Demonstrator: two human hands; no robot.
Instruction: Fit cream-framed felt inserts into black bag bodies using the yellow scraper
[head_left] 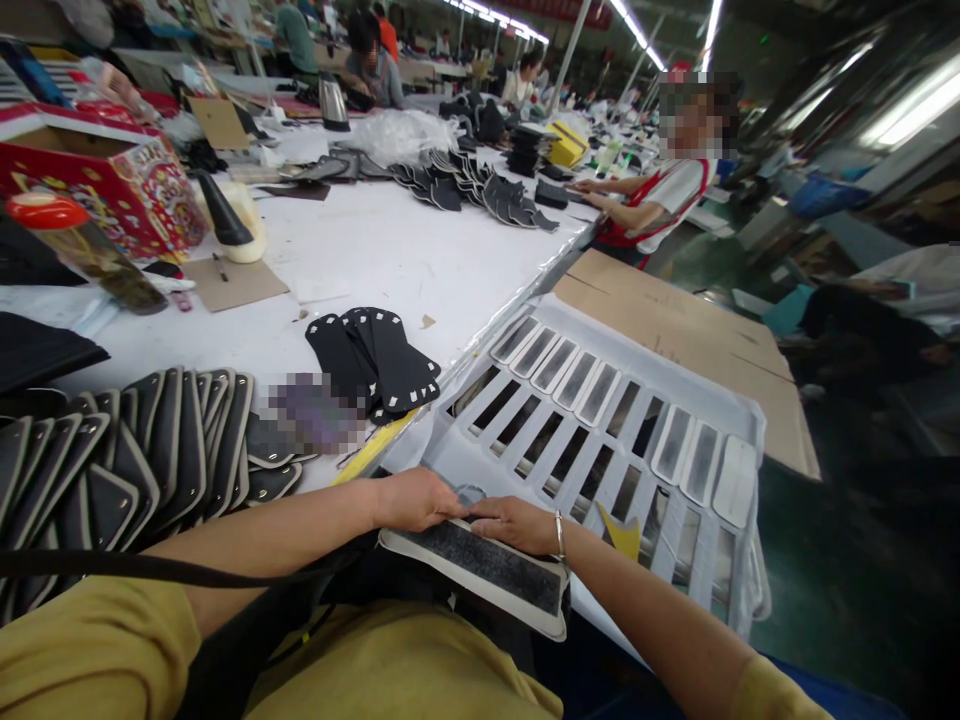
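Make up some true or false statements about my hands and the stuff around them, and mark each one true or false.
1. Both my left hand and right hand are on the dark piece with pale edging. True.
2. The bracelet is on the left wrist. False: it is on the right wrist.
3. Every slot in the pale tray is filled. False: several slots are open.
4. A metal kettle stands toward the back of the white table. True.
5. The bottle beside the red box has a green lid. False: its lid is orange-red.
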